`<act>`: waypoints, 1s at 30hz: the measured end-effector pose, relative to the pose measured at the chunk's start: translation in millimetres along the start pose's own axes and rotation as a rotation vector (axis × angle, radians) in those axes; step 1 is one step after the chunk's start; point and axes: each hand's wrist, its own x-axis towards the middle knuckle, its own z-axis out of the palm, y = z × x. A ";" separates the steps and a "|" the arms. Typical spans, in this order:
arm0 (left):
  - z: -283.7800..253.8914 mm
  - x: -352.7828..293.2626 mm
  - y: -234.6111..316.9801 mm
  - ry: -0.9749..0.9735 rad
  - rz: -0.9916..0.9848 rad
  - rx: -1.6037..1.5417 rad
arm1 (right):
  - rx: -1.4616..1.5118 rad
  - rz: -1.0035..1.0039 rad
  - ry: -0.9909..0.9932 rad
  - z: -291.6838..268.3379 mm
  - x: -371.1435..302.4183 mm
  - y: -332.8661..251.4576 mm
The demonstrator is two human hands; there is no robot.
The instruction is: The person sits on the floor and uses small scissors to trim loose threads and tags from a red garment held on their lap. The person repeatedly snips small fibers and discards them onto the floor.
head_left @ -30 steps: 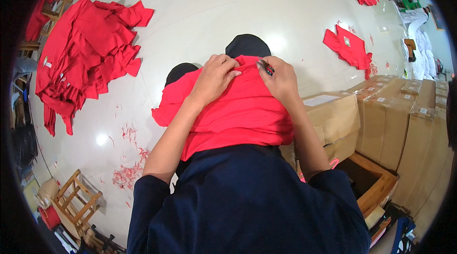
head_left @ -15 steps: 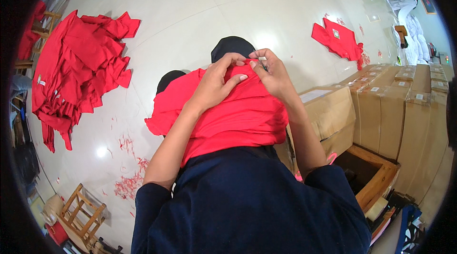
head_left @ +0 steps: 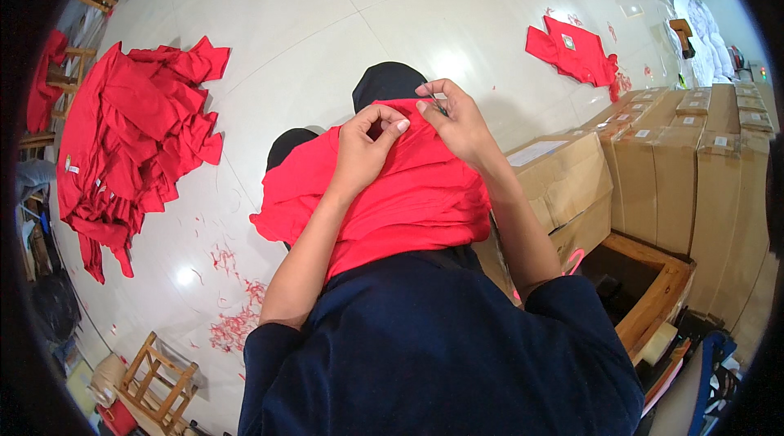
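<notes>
Here, shirt pile [head_left: 143,126] well left of cloth [head_left: 408,211]; stool [head_left: 159,379] and thread scraps [head_left: 237,326] lower left of cloth. Left hand [head_left: 363,146] over upper part of cloth, curled, thumb close to fingertips; cannot tell whether pinching it. Cloth red, bunched on person's lap. Right hand [head_left: 457,127] at cloth's upper right edge, gripping snips [head_left: 442,111]. Boxes [head_left: 661,183] right of cloth.
</notes>
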 end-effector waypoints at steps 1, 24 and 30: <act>-0.4 0.2 -0.7 -0.014 -0.028 -0.022 | 0.011 -0.004 0.010 0.0 2.0 4.3; -1.6 -1.1 6.4 -0.068 -0.070 0.020 | 0.095 0.023 0.059 2.5 -3.6 20.2; 1.5 -3.8 12.1 -0.016 0.040 0.109 | 0.137 0.086 0.085 6.5 2.5 18.1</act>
